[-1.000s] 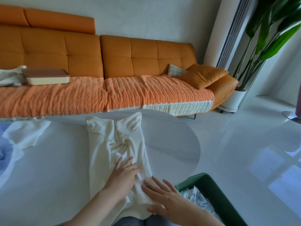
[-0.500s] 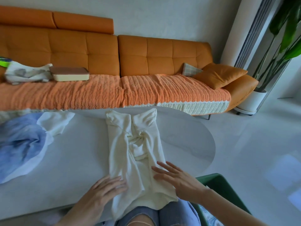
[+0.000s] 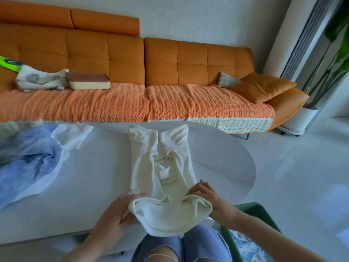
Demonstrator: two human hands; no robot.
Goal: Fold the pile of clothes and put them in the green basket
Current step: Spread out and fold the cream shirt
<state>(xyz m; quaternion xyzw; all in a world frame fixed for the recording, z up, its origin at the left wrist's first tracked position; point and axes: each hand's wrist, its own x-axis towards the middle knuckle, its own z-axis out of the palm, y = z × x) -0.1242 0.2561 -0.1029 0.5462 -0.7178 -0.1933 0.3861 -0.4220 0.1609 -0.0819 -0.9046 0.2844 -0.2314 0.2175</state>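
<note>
I have both hands on the near hem of the cream top (image 3: 170, 167). My left hand (image 3: 117, 210) curls its fingers (image 3: 132, 195) under one corner and my right hand (image 3: 213, 201) pinches the other, so the hem lifts evenly, I judge for a fold away from me. Beyond the fingers the top lies lengthwise on the pale bench (image 3: 94, 186). Well left of them wait a blue garment (image 3: 28, 163) and a white cloth (image 3: 71, 137). Just right of my right fingers, below the bench edge, sits the green basket (image 3: 253, 208), a patterned cloth (image 3: 249, 248) inside. Past the bench are an orange sofa (image 3: 170, 63), a potted plant (image 3: 300, 120) and glossy floor (image 3: 302, 186).
</note>
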